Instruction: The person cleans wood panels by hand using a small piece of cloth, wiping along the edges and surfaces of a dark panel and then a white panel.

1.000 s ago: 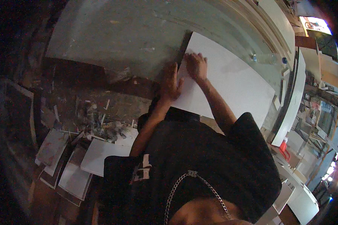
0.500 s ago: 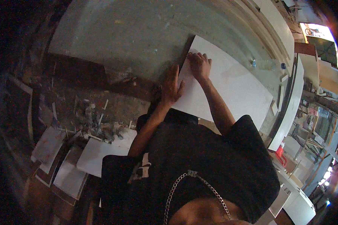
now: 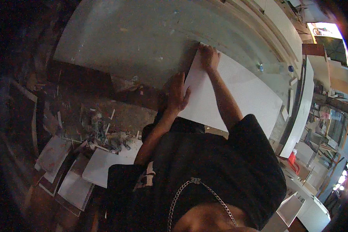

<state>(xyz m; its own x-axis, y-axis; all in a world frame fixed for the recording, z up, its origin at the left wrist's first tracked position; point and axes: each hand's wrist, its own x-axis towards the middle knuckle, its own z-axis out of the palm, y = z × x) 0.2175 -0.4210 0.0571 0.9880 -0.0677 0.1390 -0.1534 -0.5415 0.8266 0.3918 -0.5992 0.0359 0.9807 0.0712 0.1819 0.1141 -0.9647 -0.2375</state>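
Observation:
A white rectangular board [image 3: 241,91] lies at an angle on the grey worktable, a dark line running along its left edge. My left hand [image 3: 178,94] rests against that edge, with its fingers stretched out and together and its thumb apart over the board. Farther up, my right hand [image 3: 209,58] is at the board's far left corner. Its fingers bend over the corner edge, and their tips are partly hidden. My right forearm reaches across the white surface.
The grey worktable [image 3: 135,42] stretches to the far left. A clear bottle [image 3: 274,68] lies beyond the board. Long panels [image 3: 276,27] line the table's far right. Lower left are white boards [image 3: 100,166] and a heap of scraps [image 3: 104,133]. A red object [image 3: 293,162] sits at right.
My right hand has slid a little along the board to its far corner, fingers now over the edge. My left hand stays beside the left edge. The whole view has shifted slightly.

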